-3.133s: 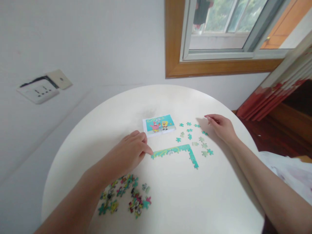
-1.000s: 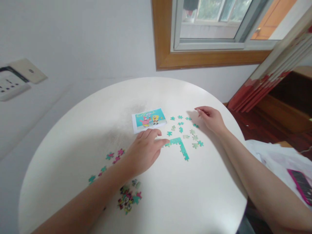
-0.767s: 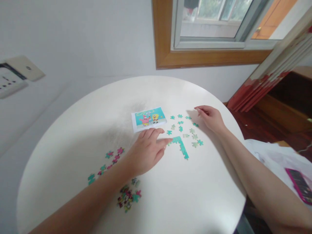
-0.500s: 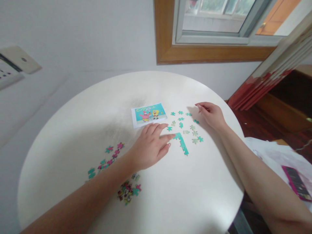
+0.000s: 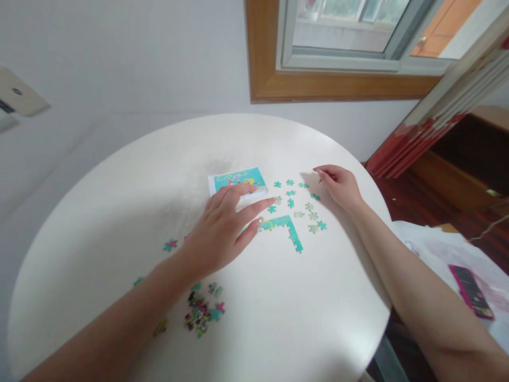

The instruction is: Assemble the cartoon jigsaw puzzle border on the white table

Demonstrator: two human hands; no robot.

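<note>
My left hand (image 5: 222,228) hovers flat over the round white table (image 5: 278,318), fingers stretched out and apart, its tips beside the left end of an L-shaped strip of joined teal puzzle pieces (image 5: 287,229) and just in front of a small cartoon picture card (image 5: 237,179). It hides part of the strip and the card. My right hand (image 5: 338,184) rests at the far right of the table, fingers curled in a pinch beside several loose teal pieces (image 5: 302,204); what it pinches is too small to make out.
A heap of colourful loose pieces (image 5: 201,307) lies near my left forearm, with a few more (image 5: 170,245) further left. A wooden window frame (image 5: 318,85) and a red-and-white curtain (image 5: 429,122) stand behind. A pink phone (image 5: 471,292) lies at the right on white cloth.
My left hand has lifted from the strip's left end and moved right along it, fingers spreading over the card. The view has shifted down and left. My right hand has stayed put.
</note>
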